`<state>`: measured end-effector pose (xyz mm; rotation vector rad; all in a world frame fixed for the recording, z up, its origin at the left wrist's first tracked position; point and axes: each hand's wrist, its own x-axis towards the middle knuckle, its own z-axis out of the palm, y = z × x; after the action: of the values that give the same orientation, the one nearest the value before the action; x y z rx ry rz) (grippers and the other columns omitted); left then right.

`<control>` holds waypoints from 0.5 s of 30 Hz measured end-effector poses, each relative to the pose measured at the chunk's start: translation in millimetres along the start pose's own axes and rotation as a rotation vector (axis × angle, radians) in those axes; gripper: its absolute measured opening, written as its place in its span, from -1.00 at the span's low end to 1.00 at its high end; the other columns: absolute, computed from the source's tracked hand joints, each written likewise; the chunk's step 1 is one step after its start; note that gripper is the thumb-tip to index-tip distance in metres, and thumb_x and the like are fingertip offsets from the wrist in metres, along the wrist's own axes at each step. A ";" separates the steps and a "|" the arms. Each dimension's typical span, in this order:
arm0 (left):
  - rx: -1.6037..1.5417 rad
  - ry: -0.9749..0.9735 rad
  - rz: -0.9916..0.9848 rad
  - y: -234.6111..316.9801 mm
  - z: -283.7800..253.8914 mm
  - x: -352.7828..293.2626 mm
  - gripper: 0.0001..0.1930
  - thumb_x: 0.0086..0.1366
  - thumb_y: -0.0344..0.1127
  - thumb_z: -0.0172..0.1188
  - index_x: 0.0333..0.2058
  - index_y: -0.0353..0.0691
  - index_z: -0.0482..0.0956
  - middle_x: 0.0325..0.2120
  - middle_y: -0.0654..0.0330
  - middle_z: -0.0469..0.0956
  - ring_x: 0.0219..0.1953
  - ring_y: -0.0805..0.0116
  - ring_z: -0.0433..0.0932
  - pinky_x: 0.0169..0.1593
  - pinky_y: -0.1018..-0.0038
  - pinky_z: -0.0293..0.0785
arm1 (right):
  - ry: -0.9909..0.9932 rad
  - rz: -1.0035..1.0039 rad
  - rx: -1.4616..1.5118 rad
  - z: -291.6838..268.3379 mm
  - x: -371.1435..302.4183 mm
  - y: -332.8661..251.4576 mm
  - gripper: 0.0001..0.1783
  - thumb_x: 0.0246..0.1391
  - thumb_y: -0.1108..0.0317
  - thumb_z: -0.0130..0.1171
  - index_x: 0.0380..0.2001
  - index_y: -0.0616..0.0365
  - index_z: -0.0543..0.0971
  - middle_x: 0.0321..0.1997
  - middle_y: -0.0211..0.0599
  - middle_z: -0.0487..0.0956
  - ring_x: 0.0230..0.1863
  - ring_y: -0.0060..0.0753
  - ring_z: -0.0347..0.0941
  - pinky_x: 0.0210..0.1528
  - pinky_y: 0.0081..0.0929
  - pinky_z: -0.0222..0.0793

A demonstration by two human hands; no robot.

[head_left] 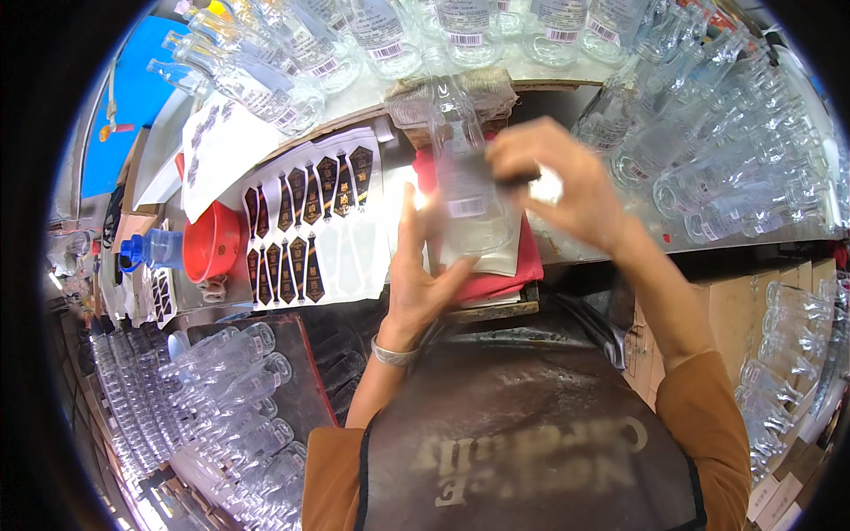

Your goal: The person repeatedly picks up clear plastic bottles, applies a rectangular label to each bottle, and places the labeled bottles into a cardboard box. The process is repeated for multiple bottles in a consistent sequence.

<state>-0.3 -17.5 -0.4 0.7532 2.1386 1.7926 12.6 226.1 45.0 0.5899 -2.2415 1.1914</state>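
I have one clear glass bottle with a printed back label point(467, 209) lying in front of me, its neck pointing far, across a folded beige cloth pad point(493, 87); the pad probably cushions it and stops it rolling. My left hand point(413, 276) is spread wide at its near left side, thumb by the base, seemingly to steady it; blur means I cannot tell how firmly it touches. My right hand point(567, 173), also blurred, pinches a small dark block point(521, 177) at the bottle's right side. To the left lies a white sheet of black, tie-shaped stickers point(301, 221), likely kept within easy reach. Clear glass bottles point(469, 40) stand along the far side, perhaps to leave working room
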 end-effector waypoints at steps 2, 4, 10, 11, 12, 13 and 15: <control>0.070 0.026 0.067 -8.8 -2.0 -1.4 0.11 0.09 -0.51 0.37 0.47 -0.28 -0.24 0.18 -0.08 0.45 0.18 0.15 0.48 0.14 0.38 0.44 | -0.169 0.048 0.129 -1.2 -26.5 -30.8 -0.66 -0.18 0.54 0.33 -0.23 0.10 0.62 -0.07 -0.16 0.64 -0.01 -0.14 0.56 0.03 -0.29 0.47; 0.079 0.013 0.063 -9.4 -4.4 0.0 0.09 0.10 -0.51 0.37 0.47 -0.27 -0.22 0.20 -0.09 0.42 0.21 0.14 0.45 0.24 0.33 0.37 | -0.279 0.157 0.194 -10.5 -32.2 -41.1 -0.69 -0.09 0.48 0.33 -0.18 0.13 0.63 -0.13 -0.14 0.65 -0.10 -0.17 0.60 -0.04 -0.30 0.50; 0.054 0.036 0.041 -5.6 -0.7 -1.7 0.10 0.09 -0.54 0.37 0.47 -0.27 -0.22 0.24 -0.10 0.38 0.24 0.14 0.41 0.28 0.29 0.32 | 0.158 0.449 -0.088 -12.7 17.9 7.3 -0.66 0.21 0.26 0.24 -0.06 0.27 0.59 -0.23 -0.14 0.67 -0.25 -0.44 0.60 -0.16 -0.49 0.49; 0.024 0.022 0.013 -2.2 0.4 -1.9 0.10 0.09 -0.59 0.34 0.47 -0.27 -0.24 0.28 -0.11 0.32 0.28 0.14 0.37 0.33 0.27 0.26 | 0.092 0.344 -0.039 -15.2 21.3 -4.0 -0.66 0.21 0.25 0.24 -0.05 0.27 0.59 -0.24 -0.16 0.67 -0.22 -0.48 0.59 -0.13 -0.49 0.49; -0.006 0.008 -0.014 -0.5 1.6 -1.8 0.11 0.09 -0.64 0.32 0.47 -0.26 -0.26 0.32 -0.12 0.26 0.31 0.14 0.33 0.37 0.24 0.19 | -0.008 0.265 -0.010 -12.9 24.6 -12.2 -0.65 0.18 0.26 0.27 -0.04 0.26 0.59 -0.21 -0.12 0.67 -0.21 -0.34 0.62 -0.10 -0.45 0.49; 0.033 0.018 0.016 -0.7 3.8 -1.8 0.12 0.08 -0.61 0.35 0.47 -0.27 -0.26 0.31 -0.12 0.29 0.28 0.14 0.37 0.34 0.24 0.26 | -0.037 0.221 -0.097 -8.7 26.4 -10.4 -0.66 0.17 0.28 0.27 -0.05 0.25 0.59 -0.19 -0.09 0.67 -0.20 -0.24 0.62 -0.09 -0.42 0.49; 0.080 0.063 0.049 5.1 8.8 -3.7 0.13 0.08 -0.60 0.37 0.47 -0.28 -0.26 0.30 -0.13 0.31 0.26 0.14 0.40 0.30 0.25 0.32 | 0.026 0.131 -0.276 -7.9 35.8 1.1 -0.68 0.15 0.32 0.28 -0.07 0.24 0.60 -0.17 -0.05 0.67 -0.18 -0.08 0.60 -0.09 -0.36 0.49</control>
<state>8.3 -11.5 2.1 0.7842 2.2632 1.7865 -13.6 228.8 70.6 0.3216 -2.3975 0.9191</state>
